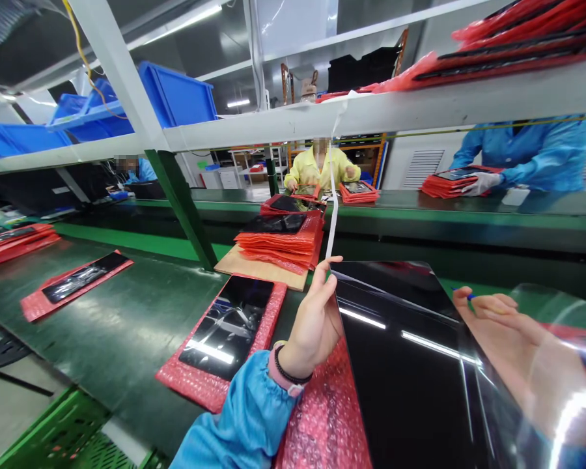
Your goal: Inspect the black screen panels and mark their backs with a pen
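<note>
A large glossy black panel (405, 371) lies tilted in front of me on red bubble wrap (322, 417). My left hand (312, 319), in a blue sleeve with a black wrist band, is at the panel's upper left corner. Its thumb and forefinger pinch the end of a white strip (333, 208) that hangs from the shelf above. My right hand (508, 339) is at the panel's right side, seen through a lifted clear film (557, 365). Its fingers are drawn together on the film, with a small blue bit at the fingertips.
Another black panel in a red bubble bag (229, 326) lies left of my hand. A stack of red bags (283, 244) rests on cardboard (258, 268) behind it, more bags (73, 283) lie left. A green post (180, 208) holds the shelf. People in yellow (322, 166) and blue (532, 153) work opposite.
</note>
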`<act>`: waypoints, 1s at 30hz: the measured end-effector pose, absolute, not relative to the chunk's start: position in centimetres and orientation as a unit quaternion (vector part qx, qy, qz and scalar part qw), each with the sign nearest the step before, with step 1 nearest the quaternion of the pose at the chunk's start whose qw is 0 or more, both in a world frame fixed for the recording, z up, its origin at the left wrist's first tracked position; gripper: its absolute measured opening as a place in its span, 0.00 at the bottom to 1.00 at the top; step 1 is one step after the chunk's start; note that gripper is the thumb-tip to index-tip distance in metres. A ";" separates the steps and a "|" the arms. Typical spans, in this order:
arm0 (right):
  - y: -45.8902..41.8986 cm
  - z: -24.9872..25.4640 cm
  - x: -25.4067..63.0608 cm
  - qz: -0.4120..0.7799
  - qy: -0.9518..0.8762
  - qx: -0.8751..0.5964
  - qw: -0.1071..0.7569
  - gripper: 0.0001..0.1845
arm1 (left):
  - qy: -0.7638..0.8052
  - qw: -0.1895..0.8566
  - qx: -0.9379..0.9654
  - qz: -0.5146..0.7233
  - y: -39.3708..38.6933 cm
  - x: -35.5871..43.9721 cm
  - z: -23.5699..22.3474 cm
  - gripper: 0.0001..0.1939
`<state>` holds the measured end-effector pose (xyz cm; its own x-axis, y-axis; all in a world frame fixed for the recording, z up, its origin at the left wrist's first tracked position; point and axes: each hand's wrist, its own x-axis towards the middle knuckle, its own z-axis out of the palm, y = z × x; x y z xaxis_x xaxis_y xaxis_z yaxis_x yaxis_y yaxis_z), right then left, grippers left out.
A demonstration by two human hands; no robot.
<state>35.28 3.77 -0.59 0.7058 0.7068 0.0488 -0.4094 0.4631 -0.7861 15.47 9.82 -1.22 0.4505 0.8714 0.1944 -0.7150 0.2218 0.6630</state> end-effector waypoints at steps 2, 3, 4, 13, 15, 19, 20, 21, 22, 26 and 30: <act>4.1 -0.7 35.4 0.364 -0.136 -0.406 0.827 0.14 | 0.112 0.773 0.356 0.514 9.9 15.5 -1.3 0.13; 4.2 -0.7 35.4 0.371 -0.125 -0.415 0.821 0.14 | 0.111 0.774 0.354 0.513 10.0 15.5 -1.3 0.13; 4.1 -0.7 35.3 0.374 -0.119 -0.423 0.816 0.14 | 0.107 0.776 0.352 0.512 10.0 15.5 -1.4 0.13; 2.2 0.0 33.8 0.316 -0.237 -0.496 0.773 0.25 | 0.066 0.752 0.378 0.536 8.7 15.1 -0.5 0.10; 2.1 -0.4 33.7 0.291 -0.282 -0.499 0.766 0.25 | 0.077 0.739 0.387 0.546 8.4 15.0 -0.5 0.11; 2.1 -0.9 33.5 0.263 -0.325 -0.501 0.758 0.24 | 0.108 0.709 0.406 0.566 8.3 14.8 -0.8 0.15; 2.1 -1.0 33.5 0.259 -0.329 -0.498 0.759 0.25 | 0.103 0.711 0.411 0.561 8.3 14.7 -0.8 0.15; 2.1 -1.0 33.4 0.254 -0.334 -0.494 0.761 0.26 | 0.093 0.716 0.417 0.552 8.4 14.6 -0.8 0.15; 2.1 -1.0 33.3 0.249 -0.342 -0.489 0.763 0.26 | 0.082 0.723 0.425 0.538 8.4 14.6 -0.8 0.15; 2.0 -1.2 32.7 0.236 -0.391 -0.462 0.760 0.27 | 0.104 0.719 0.477 0.495 8.5 14.4 -0.8 0.26; 2.4 -2.6 33.3 0.259 -0.400 -0.457 0.751 0.20 | 0.185 0.689 0.482 0.509 9.1 14.2 -1.8 0.24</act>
